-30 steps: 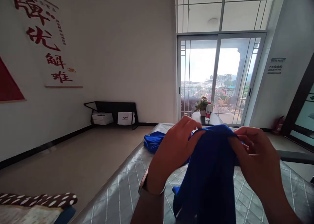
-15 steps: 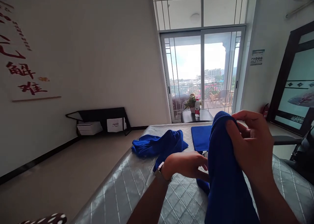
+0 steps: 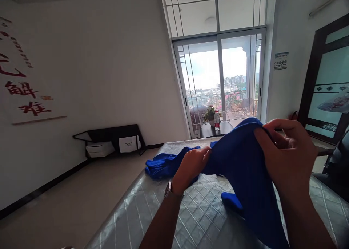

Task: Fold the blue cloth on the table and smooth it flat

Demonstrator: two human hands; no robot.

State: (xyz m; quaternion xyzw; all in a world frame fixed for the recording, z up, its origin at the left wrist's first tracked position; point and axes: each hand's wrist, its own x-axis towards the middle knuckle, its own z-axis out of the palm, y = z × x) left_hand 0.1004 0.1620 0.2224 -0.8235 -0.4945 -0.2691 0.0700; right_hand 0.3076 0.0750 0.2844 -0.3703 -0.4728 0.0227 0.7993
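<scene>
A plain blue towel [image 3: 245, 165] hangs stretched between my two hands above the silver quilted cover [image 3: 201, 205]. My right hand [image 3: 291, 150] pinches its upper edge between thumb and fingers. At the other end of that edge, my left hand [image 3: 193, 161], with a watch on the wrist, grips a corner. The lower part of the cloth drops in front of my right forearm, and its end is out of view. Behind my left hand lies a crumpled heap of blue cloth [image 3: 163, 165]. Another flat blue piece is mostly hidden behind the towel.
Beyond the covered surface stands a small dark table [image 3: 209, 131] with a bottle [image 3: 217, 121] and a potted plant [image 3: 210, 114]. A black rack [image 3: 114, 136] with white boxes is by the left wall. Glass sliding doors [image 3: 219, 81] are at the back.
My left hand has risen and taken hold of the towel's corner, pulling it out to the left. The upper edge is now spread between both hands. The view has shifted slightly.
</scene>
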